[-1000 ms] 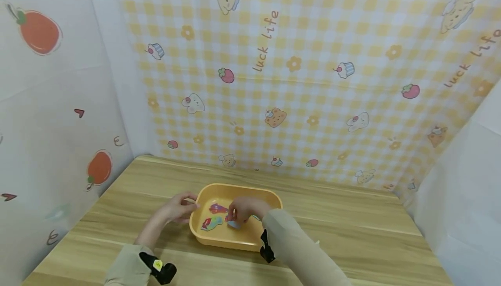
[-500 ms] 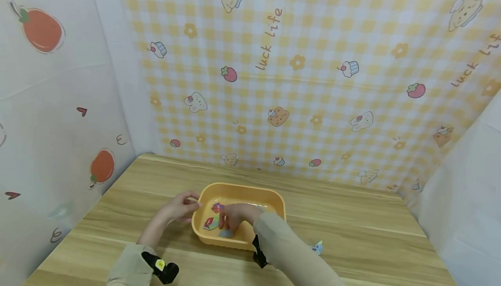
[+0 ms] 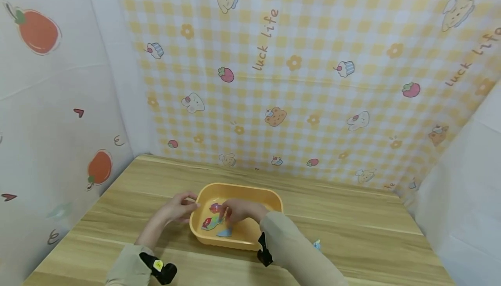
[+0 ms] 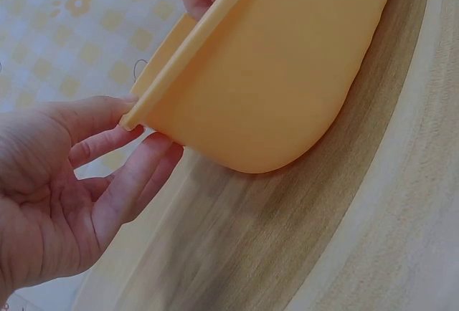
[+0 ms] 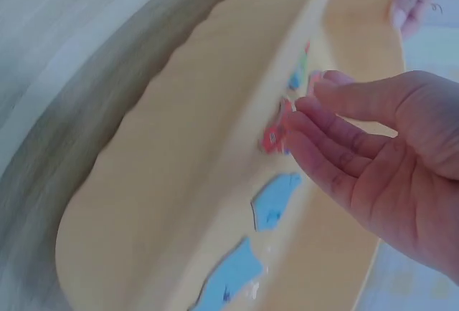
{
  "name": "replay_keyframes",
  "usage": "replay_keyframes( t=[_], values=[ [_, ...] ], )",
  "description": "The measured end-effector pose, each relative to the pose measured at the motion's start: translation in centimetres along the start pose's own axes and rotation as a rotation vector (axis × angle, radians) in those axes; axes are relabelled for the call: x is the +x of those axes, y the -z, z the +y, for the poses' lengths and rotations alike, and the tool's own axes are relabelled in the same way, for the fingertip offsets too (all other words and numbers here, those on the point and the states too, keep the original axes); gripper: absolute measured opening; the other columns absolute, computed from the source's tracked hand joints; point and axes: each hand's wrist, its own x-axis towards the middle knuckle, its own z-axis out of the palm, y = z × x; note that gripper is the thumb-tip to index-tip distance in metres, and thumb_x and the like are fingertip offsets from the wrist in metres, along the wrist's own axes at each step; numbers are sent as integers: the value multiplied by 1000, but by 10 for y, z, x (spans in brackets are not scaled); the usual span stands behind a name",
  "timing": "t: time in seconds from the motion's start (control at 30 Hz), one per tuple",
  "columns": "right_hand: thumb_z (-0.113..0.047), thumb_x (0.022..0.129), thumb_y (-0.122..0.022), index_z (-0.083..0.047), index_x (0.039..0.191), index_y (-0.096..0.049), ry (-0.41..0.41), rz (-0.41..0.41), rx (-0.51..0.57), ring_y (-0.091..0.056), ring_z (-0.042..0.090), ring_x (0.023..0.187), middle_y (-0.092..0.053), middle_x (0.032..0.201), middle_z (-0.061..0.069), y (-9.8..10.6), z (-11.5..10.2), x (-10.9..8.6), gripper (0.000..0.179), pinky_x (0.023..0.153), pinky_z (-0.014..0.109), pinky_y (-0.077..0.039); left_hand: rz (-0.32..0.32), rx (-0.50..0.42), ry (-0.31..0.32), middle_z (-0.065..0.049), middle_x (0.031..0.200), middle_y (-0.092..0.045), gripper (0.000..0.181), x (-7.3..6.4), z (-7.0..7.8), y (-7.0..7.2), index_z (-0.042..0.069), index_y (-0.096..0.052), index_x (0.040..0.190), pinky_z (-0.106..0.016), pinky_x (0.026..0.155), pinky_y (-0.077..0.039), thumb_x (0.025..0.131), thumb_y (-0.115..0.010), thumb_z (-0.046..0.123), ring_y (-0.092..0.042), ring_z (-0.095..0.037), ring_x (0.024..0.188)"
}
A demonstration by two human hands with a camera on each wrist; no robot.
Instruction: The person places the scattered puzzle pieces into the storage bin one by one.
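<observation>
A yellow-orange plastic tub stands on the table with flat, coloured cutout pieces in it. At its left end my left hand grips the rim, thumb above and fingers below. Inside the tub my right hand pinches a small red cutout piece, partly hidden by the fingertips. Just left of that hand lie a red-and-green cutout and a purple-red one. Nearer the front wall is a pale blue cutout. A second blue cutout shows in the right wrist view.
To the right of the tub, a small blue object lies on the wood-grain table, partly behind the right sleeve. A yellow checked cloth hangs at the back, with white cloth along the left side.
My right hand dipped toward the front of the tub, then lifted slightly back inside it. The pale blue cutout is now in fuller view near the front wall. My left hand stays on the rim.
</observation>
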Motion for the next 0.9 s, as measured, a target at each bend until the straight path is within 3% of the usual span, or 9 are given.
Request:
replay_keyframes(
  t=[0.1, 0.27, 0.53, 0.9],
  values=[
    [4, 81, -61, 2, 96, -60, 19, 32, 52, -57, 17, 82, -62, 99, 16, 5, 8, -6, 15, 62, 18, -45, 2, 4, 2, -29, 112, -55, 33, 0, 0, 0, -2, -46, 116, -30, 62, -56, 91, -55, 15, -62, -18, 83],
    [-4, 85, -58, 1, 99, -60, 21, 72, 40, -60, 22, 89, -61, 102, 13, 17, 27, -22, 15, 67, 24, -50, -1, 0, 8, -29, 112, -54, 34, 0, -1, 1, -3, -46, 117, -30, 63, -56, 90, -55, 15, -62, -18, 83],
    [-8, 86, -59, 1, 104, -58, -46, 157, 85, -58, 18, 80, -62, 96, 12, 38, 56, -48, 20, 62, 24, -48, 2, 7, 17, -29, 112, -54, 33, 0, -1, 1, -3, -46, 116, -28, 62, -55, 90, -56, 14, -62, -17, 81],
    [-7, 85, -59, 7, 105, -57, -35, 255, 150, -55, 15, 78, -61, 92, 15, 52, 84, -78, 24, 62, 23, -48, 0, 22, 7, -28, 111, -54, 33, 1, -1, 0, -3, -45, 117, -27, 60, -55, 90, -55, 15, -61, -16, 78]
  ],
)
